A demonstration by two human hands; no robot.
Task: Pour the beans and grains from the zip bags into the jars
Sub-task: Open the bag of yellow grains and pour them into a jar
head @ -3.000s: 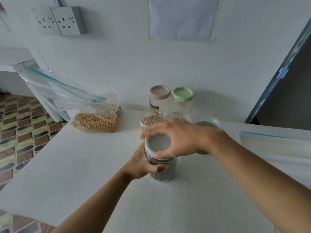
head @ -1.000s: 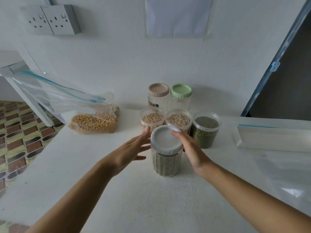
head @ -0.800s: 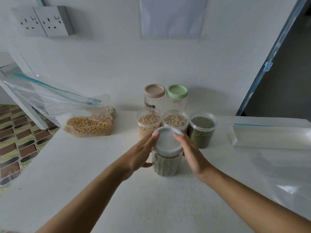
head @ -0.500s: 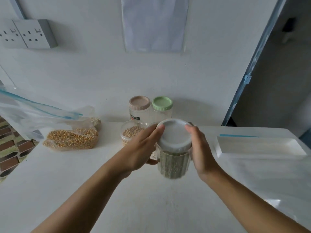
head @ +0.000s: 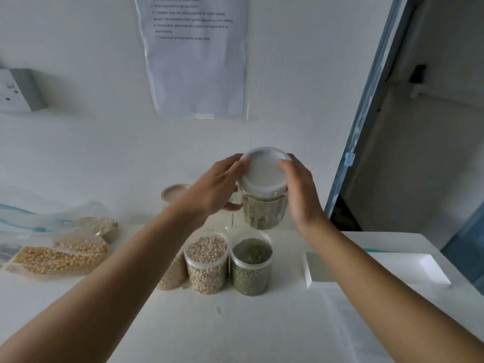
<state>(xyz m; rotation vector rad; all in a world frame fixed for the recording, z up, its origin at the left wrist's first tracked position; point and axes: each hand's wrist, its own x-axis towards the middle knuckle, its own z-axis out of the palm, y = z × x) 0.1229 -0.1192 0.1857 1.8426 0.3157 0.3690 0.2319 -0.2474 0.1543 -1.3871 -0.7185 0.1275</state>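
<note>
I hold a clear jar of green beans (head: pixel 263 214) with a white lid (head: pixel 263 174) in the air above the table's far side. My left hand (head: pixel 214 191) grips its left side, thumb under the lid rim. My right hand (head: pixel 301 195) clasps its right side. Below stand open jars: one of pale beans (head: pixel 207 260), one of green beans (head: pixel 250 265), and a third of grain (head: pixel 172 273) partly behind my left arm. A pink-lidded jar (head: pixel 172 192) shows behind my left hand. Zip bags of yellow corn (head: pixel 55 259) and grain (head: pixel 104 226) lie at left.
A white tray (head: pixel 379 268) sits on the table at right, with flat clear plastic (head: pixel 348 323) in front of it. A paper sheet (head: pixel 196 56) hangs on the wall ahead. A blue door frame (head: pixel 366 106) stands at right, a socket box (head: pixel 18 93) at left.
Both hands closed round the lidded jar and lifted it off the table, carrying it up and toward the back. My view tilted upward.
</note>
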